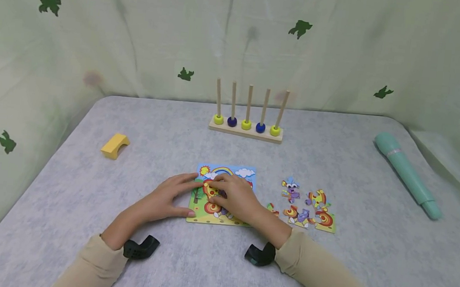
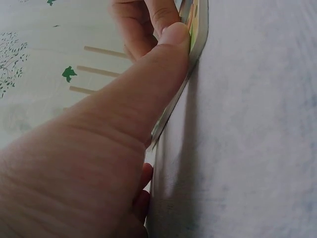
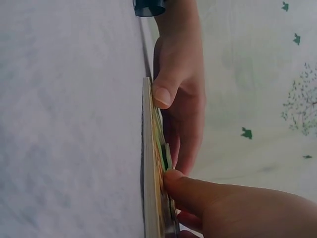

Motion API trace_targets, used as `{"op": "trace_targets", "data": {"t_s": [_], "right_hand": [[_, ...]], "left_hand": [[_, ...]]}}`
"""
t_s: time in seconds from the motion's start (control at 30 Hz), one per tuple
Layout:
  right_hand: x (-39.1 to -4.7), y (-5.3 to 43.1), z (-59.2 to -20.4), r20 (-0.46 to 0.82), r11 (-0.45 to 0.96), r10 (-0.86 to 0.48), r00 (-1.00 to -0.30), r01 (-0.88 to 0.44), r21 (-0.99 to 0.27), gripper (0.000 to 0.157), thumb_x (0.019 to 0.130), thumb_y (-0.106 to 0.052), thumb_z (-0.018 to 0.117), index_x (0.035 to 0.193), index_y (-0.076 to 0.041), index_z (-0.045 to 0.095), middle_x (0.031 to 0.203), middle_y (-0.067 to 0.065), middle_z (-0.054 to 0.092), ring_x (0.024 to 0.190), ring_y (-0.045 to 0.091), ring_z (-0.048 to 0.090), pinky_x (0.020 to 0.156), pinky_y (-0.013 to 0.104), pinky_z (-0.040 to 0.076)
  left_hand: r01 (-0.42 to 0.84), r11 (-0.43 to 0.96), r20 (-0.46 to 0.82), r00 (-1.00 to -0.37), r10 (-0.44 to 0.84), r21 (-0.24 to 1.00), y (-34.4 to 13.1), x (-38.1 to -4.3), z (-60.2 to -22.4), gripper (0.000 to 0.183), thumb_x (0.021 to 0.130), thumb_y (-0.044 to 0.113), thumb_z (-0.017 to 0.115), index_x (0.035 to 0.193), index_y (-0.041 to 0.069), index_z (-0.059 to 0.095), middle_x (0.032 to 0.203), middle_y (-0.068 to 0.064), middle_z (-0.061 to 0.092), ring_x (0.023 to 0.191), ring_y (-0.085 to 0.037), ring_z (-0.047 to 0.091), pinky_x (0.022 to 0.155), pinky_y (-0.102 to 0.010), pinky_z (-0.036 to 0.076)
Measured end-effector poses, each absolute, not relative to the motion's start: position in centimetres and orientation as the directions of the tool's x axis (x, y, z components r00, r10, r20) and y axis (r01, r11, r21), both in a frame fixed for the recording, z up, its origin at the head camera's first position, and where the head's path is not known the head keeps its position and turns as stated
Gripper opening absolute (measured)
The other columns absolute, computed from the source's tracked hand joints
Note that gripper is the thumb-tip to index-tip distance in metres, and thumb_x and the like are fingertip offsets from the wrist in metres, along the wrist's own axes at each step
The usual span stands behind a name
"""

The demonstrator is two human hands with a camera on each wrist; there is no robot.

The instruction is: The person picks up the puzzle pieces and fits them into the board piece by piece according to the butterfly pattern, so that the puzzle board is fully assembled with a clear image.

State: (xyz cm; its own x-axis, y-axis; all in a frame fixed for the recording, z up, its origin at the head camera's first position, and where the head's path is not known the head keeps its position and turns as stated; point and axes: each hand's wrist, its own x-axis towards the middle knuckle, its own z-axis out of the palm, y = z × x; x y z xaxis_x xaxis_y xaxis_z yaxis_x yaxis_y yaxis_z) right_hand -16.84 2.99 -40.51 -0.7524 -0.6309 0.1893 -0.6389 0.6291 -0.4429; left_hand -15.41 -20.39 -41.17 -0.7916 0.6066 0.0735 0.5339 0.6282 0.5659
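A colourful puzzle board (image 1: 199, 218), with a sun, rainbow and clouds, lies flat on the table. My right hand (image 1: 238, 197) reaches over its middle and pinches a puzzle piece (image 1: 210, 190) between thumb and fingers, at or just above the board. In the right wrist view the piece's thin edge (image 3: 169, 154) stands slightly raised beside the right thumb (image 3: 185, 188). My left hand (image 1: 168, 197) rests at the board's left side, fingers extended, its thumb touching the lower-left corner. The right hand hides much of the board's picture.
Several loose puzzle pieces (image 1: 318, 199) lie right of the board. Behind it stands a wooden peg rack (image 1: 245, 132) with yellow and blue beads. A yellow arch block (image 1: 115, 146) sits at left, and a mint-green microphone-shaped object (image 1: 409, 176) lies at right.
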Motion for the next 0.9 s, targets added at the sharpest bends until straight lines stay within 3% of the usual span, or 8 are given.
{"op": "trace_targets", "data": {"t_s": [0.27,0.4,0.73,0.9], "right_hand": [[-16.7,3.0,-40.1,0.158,0.644,-0.625,-0.764,-0.62,-0.448,0.043,0.083,-0.032,0.064,0.122,-0.014,0.058,0.114,0.001,0.051,0.089,0.015,0.047,0.073,0.032,0.038],[-16.7,3.0,-39.7,0.11,0.642,-0.643,-0.758,-0.611,-0.462,0.046,0.083,-0.033,0.064,0.125,-0.014,0.055,0.117,0.003,0.049,0.088,0.015,0.045,0.075,0.034,0.036],[-17.1,4.2,-38.9,-0.038,0.576,-0.685,-0.728,-0.51,-0.639,0.056,0.085,-0.038,0.06,0.135,-0.017,0.043,0.134,0.005,0.036,0.12,0.022,0.036,0.093,0.042,0.034],[-16.8,5.9,-37.0,0.007,0.51,-0.666,-0.746,-0.462,-0.726,0.058,0.085,-0.032,0.062,0.135,-0.014,0.041,0.138,0.006,0.033,0.125,0.02,0.031,0.095,0.04,0.034]], "left_hand": [[0.545,0.628,0.08,-0.787,0.612,0.555,-20.4,-15.4,-41.1,0.067,0.076,0.045,0.067,0.133,0.017,0.046,0.143,-0.007,0.027,0.129,-0.031,0.022,0.098,-0.053,0.021],[0.555,0.623,0.087,-0.781,0.619,0.551,-20.4,-15.3,-41.1,0.066,0.077,0.043,0.068,0.133,0.016,0.047,0.143,-0.009,0.028,0.128,-0.033,0.022,0.098,-0.054,0.02],[0.549,0.625,0.079,-0.783,0.617,0.556,-20.5,-15.2,-41.0,0.067,0.076,0.042,0.069,0.133,0.015,0.046,0.143,-0.01,0.027,0.128,-0.033,0.022,0.098,-0.054,0.02],[0.551,0.62,0.082,-0.78,0.62,0.558,-20.5,-15.3,-40.9,0.066,0.076,0.04,0.069,0.132,0.014,0.047,0.143,-0.01,0.028,0.128,-0.034,0.022,0.099,-0.054,0.02]]}}
